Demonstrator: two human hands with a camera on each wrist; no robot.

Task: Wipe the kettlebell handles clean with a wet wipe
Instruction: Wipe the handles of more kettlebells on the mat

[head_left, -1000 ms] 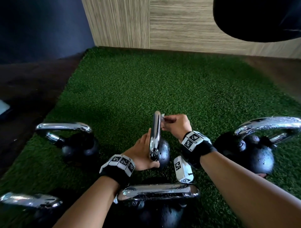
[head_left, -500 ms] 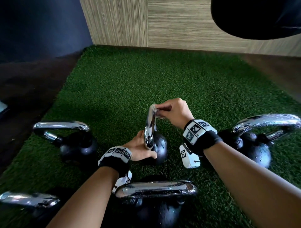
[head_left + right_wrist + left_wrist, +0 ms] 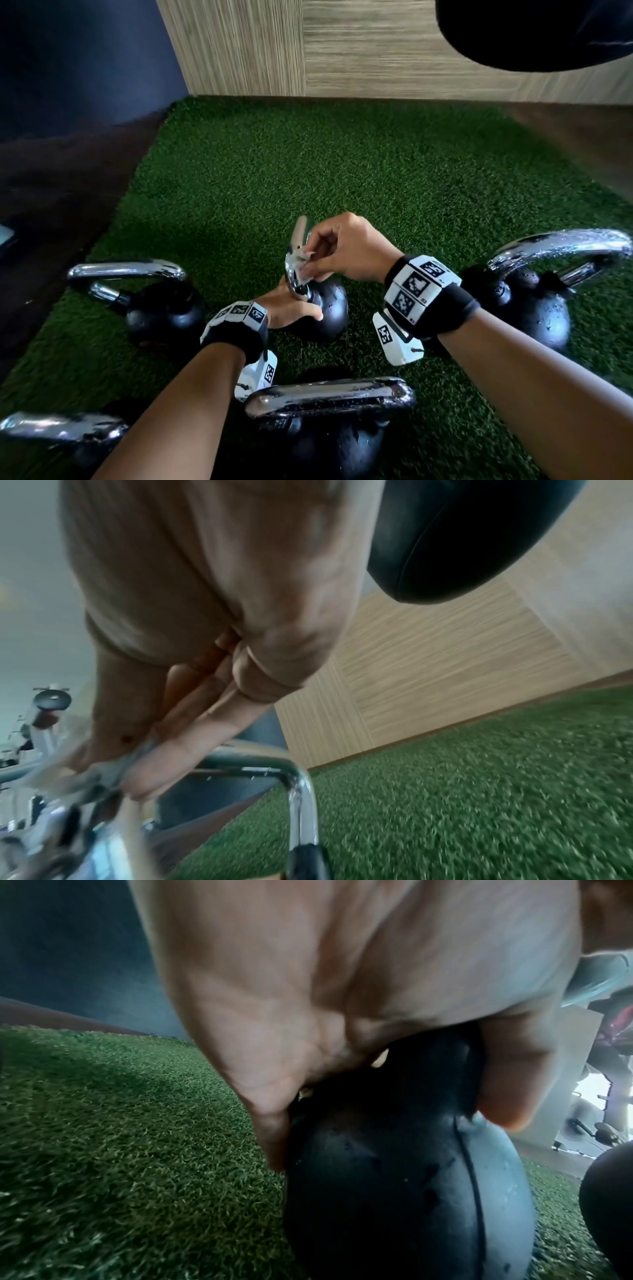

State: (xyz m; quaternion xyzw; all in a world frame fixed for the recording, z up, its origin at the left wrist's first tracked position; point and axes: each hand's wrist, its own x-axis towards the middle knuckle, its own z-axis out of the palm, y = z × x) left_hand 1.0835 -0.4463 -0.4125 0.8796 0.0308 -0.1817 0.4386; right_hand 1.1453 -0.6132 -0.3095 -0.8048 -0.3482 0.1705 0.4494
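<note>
A small black kettlebell point(image 3: 327, 308) with a chrome handle point(image 3: 297, 253) stands in the middle of the green turf. My right hand point(image 3: 337, 250) pinches a crumpled wet wipe point(image 3: 301, 258) against the near side of that handle; in the right wrist view the wet wipe point(image 3: 103, 772) is pressed by the fingers onto the chrome handle point(image 3: 298, 791). My left hand point(image 3: 291, 310) cups the kettlebell's ball from the left, thumb across its front; the left wrist view shows the palm point(image 3: 308, 1015) wrapped over the black ball point(image 3: 394, 1191).
Several other kettlebells with chrome handles ring the small one: one at the left point(image 3: 150, 298), one at the right point(image 3: 534, 298), one close in front point(image 3: 329, 411), one at the bottom left point(image 3: 61, 431). Turf point(image 3: 342, 171) stretches to a wooden wall point(image 3: 342, 51). A black round object point(image 3: 534, 31) hangs at the top right.
My right hand with the wipe has slid from the top of the handle down its near side toward the ball. The left hand stays on the ball.
</note>
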